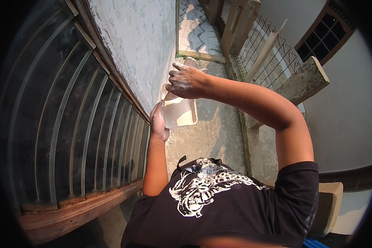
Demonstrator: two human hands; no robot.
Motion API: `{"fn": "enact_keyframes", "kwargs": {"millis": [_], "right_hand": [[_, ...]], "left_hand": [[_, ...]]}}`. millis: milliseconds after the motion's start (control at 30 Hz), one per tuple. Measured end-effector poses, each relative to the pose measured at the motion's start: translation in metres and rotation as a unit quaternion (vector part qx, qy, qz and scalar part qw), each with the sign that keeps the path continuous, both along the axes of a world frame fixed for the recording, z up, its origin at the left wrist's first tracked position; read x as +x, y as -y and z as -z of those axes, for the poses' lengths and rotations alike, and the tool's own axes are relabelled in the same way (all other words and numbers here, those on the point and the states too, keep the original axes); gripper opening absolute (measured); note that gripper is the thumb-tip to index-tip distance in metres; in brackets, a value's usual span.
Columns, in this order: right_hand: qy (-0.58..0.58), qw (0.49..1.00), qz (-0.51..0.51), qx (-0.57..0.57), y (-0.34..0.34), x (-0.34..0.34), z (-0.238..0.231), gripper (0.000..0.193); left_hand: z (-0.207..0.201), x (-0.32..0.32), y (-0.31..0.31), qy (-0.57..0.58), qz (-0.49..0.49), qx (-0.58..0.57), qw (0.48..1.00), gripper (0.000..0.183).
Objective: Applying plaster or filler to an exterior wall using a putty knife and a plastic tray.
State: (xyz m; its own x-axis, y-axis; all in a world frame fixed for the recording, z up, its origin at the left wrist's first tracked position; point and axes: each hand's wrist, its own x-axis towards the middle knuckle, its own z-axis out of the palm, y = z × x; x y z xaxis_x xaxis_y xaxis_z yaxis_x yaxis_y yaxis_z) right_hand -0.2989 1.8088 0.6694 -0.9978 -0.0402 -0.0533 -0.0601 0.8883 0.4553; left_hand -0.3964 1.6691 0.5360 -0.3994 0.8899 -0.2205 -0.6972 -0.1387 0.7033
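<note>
A shallow white rectangular tray [195,110] is held out in front of me, partly sunlit, with a pale coating inside. My left hand [158,124] is closed on its near left side, with the fingers along the edge next to the wall. Above the tray's far end, my right hand [187,82] is curled, its knuckles and fingers dusted with white. A dull grey-brown piece [191,62] shows just beyond this hand. Whether the fingers grip that piece is hidden, and its kind cannot be made out.
A patchy white and pale-blue wall [132,45] rises close on my left, beside a wood-framed louvred window [78,128]. Concrete floor [219,128] runs ahead to a tiled area [196,31]. On the right stand concrete posts and a wire-mesh fence [262,39].
</note>
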Motion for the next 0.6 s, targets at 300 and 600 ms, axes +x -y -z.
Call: {"fn": "enact_keyframes", "kwargs": {"millis": [300, 600], "right_hand": [[0.014, 0.999, 0.023, -0.028, 0.004, 0.018, -0.003, 0.022], [0.071, 0.993, 0.046, -0.081, 0.015, 0.012, 0.009, 0.017]], "left_hand": [[-0.004, 0.015, -0.006, 0.009, 0.018, 0.006, 1.000, 0.031], [0.014, 0.016, 0.002, -0.016, -0.026, -0.034, 0.999, 0.039]]}}
